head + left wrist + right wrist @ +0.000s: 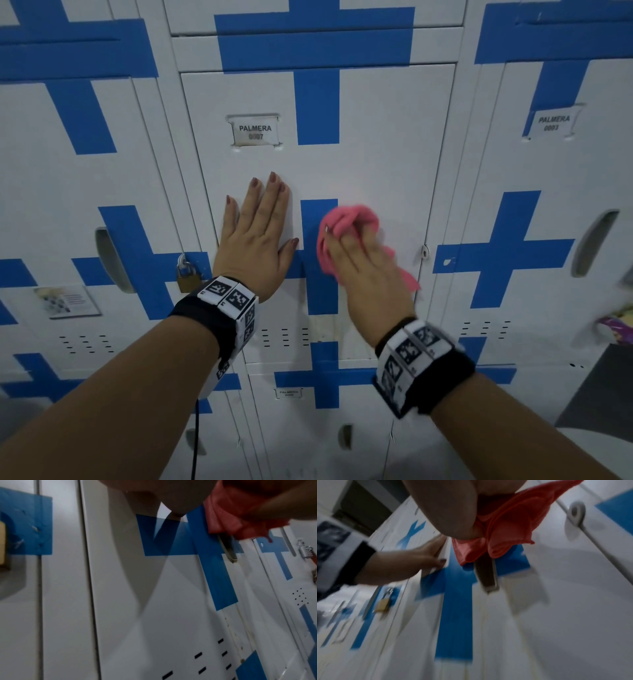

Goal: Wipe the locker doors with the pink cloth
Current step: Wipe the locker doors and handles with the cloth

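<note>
So it's a wall of white metal lockers with big blue tape crosses (pixel 318 102) stuck all over them, and the person is standing right up against it. Closest to the camera are the two forearms, each with a black wrist strap carrying black-and-white square markers. The left hand (pixel 258 236) is pressed flat on the middle locker door (pixel 383 154), fingers straight and slightly spread, thumb out to the side, holding nothing. Just to its right, the right hand (pixel 363 263) has the pink cloth (pixel 352 219) bunched up under its palm and curled fingers, pushed against the same door right by the vertical blue strip; it's a bit blurry, and a loose corner of cloth trails off to the lower right. From the right wrist view the cloth (pixel 503 524) hangs down in folds over the door's recessed handle slot (pixel 486 574). A little further off to the left, a brass padlock (pixel 186 274) hangs on the neighbouring locker's hasp, and there's a small paper sticker (pixel 66 301) lower down on that left door. Higher up the middle door is a name tag (pixel 255 132) reading PALMERA with a number I can't read cleanly, and another one (pixel 553 122) like it sits on the locker to the right. Down the right edge there's something colourful, too blurred to make out.
</note>
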`<act>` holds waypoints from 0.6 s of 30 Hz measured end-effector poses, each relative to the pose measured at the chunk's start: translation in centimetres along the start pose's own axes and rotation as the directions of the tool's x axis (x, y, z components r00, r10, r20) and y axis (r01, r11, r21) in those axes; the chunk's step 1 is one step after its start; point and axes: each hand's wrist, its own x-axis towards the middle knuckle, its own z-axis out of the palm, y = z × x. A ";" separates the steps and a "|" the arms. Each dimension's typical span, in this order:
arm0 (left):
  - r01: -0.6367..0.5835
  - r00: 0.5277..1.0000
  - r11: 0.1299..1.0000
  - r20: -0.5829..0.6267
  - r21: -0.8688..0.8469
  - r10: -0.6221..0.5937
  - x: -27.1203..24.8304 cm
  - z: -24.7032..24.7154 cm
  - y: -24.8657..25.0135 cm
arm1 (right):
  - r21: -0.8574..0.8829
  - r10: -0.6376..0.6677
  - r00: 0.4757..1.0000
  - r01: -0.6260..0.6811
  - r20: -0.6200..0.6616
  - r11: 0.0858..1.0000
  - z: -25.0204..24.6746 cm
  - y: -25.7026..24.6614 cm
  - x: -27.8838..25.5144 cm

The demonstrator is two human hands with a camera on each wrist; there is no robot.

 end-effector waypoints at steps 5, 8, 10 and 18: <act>0.000 1.000 1.000 0.000 -0.004 0.000 0.0 0.0 0.0 | -0.032 0.025 0.998 -0.026 -0.055 0.999 -2.6 3.0 3.2; 0.001 1.000 1.000 -0.008 -0.012 -0.001 0.0 0.2 0.0 | -0.003 0.040 0.998 -0.040 -0.038 0.999 -1.9 3.6 2.4; 0.002 1.000 1.000 -0.005 -0.015 -0.002 0.0 0.3 0.0 | 0.009 0.075 0.997 -0.075 -0.024 0.997 -1.5 3.6 1.8; 0.003 1.000 1.000 0.005 -0.021 -0.003 -0.1 0.3 0.0 | 0.111 0.139 0.989 -0.131 -0.060 0.985 0.0 3.3 0.3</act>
